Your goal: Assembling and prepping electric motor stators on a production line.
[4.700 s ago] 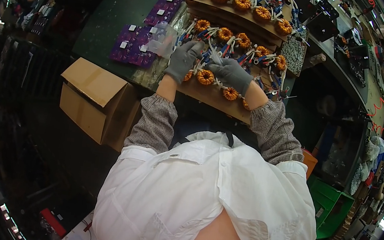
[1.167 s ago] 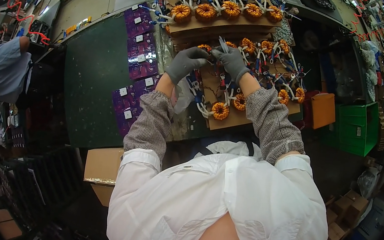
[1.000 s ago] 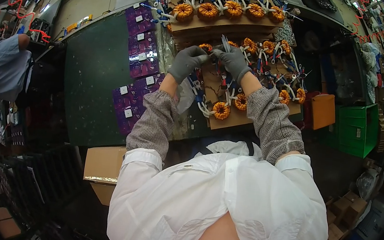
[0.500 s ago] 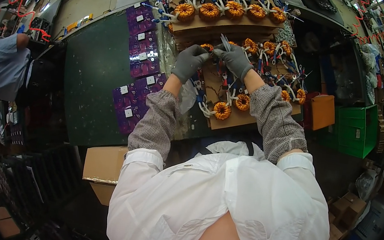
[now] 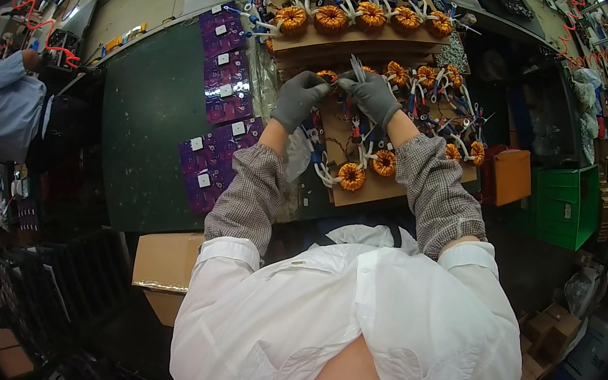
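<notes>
My left hand [image 5: 301,100], in a grey glove, pinches the near-left side of a copper-wound toroidal coil [image 5: 327,76]. My right hand [image 5: 373,97], gloved in grey too, is closed close beside that coil, and a small bundle of thin pale strips [image 5: 357,66] pokes up from its fingers. What its fingertips touch is partly hidden. Under both hands lies a cardboard sheet [image 5: 338,130] carrying more coils with white, red and blue leads; one coil [image 5: 351,175] sits at its near corner.
Beyond my hands rises a stack of cardboard layers [image 5: 360,43] topped with wired coils. Purple circuit boards [image 5: 229,90] lie in a column on the dark green table [image 5: 149,125]. At right are an orange bin [image 5: 510,177] and a green crate [image 5: 566,207]. Another person [image 5: 3,107] sits far left.
Both hands stay at the same coil, with only slight finger shifts. The person at far left has moved an arm a little.
</notes>
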{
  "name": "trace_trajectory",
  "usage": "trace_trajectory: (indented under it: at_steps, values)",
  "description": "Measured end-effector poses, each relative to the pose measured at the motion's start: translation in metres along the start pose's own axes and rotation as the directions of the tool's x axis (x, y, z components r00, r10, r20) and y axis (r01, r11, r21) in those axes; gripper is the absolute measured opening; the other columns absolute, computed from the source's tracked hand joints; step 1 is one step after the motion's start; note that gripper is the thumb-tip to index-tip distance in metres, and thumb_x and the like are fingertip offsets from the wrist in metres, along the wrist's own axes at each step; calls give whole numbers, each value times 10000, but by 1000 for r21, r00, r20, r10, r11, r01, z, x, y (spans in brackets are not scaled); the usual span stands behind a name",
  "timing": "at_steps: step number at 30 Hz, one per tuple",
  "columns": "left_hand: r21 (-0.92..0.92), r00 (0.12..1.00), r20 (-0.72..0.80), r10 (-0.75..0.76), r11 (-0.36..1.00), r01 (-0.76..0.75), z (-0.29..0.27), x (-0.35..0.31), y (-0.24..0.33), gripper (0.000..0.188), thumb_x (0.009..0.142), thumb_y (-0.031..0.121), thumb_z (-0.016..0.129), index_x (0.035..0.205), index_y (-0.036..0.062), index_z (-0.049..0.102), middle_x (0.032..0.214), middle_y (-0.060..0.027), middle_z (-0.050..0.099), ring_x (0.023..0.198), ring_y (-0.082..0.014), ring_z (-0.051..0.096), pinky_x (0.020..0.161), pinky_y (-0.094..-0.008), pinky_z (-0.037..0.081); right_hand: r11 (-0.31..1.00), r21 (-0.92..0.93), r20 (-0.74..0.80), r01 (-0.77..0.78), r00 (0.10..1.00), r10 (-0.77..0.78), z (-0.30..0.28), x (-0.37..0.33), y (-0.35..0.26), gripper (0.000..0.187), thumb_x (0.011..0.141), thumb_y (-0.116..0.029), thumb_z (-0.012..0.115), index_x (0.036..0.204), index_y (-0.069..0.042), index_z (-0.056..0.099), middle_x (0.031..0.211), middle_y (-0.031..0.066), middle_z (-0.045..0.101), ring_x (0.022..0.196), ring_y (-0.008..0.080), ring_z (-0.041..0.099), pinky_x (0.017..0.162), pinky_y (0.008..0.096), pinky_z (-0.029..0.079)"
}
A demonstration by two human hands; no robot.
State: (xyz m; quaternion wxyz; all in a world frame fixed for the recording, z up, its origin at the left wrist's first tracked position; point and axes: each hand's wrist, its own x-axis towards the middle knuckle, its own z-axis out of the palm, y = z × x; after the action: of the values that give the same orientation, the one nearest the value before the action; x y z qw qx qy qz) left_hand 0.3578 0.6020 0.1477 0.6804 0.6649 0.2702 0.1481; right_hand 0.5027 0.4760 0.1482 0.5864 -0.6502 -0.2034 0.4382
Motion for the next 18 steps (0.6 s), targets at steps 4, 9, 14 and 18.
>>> trace_trajectory:
  at_steps: [4, 9, 14, 18]
  values:
    - [5, 999, -25, -24, 1000, 24, 3, -1, 0, 211, 810, 173, 666, 945, 12, 647, 845, -93, 672, 720, -157, 629, 646, -279, 497, 999, 45, -23, -28, 999, 29, -2, 0, 4, 197, 812, -148, 721, 949, -14, 675, 846, 66, 663, 738, 137, 597, 659, 286, 481]
    - [268, 984, -74, 162, 954, -137, 5, 0, -9, 353, 804, 264, 683, 1061, 34, 610, 865, -134, 672, 765, -229, 654, 681, -325, 510, 986, -162, -8, 26, 1000, -28, 11, -14, -22, 191, 815, -143, 710, 944, -7, 671, 852, 81, 670, 750, 143, 613, 684, 289, 498]
    - [422, 978, -27, 206, 889, -176, 8, -4, 5, 506, 802, 368, 682, 1204, 88, 554, 905, -167, 662, 822, -285, 657, 713, -368, 514, 926, -360, 36, 115, 993, -110, 4, -15, -19, 265, 862, -233, 641, 973, 8, 654, 845, 84, 662, 760, 158, 608, 693, 324, 489]
    - [489, 965, -16, 263, 843, -222, 11, -4, 4, 501, 800, 368, 676, 1219, 122, 553, 967, -182, 652, 887, -326, 642, 760, -381, 511, 870, -478, 36, 121, 992, -119, 3, -18, -23, 309, 872, -277, 610, 997, 4, 642, 833, 112, 656, 750, 191, 608, 690, 341, 477]
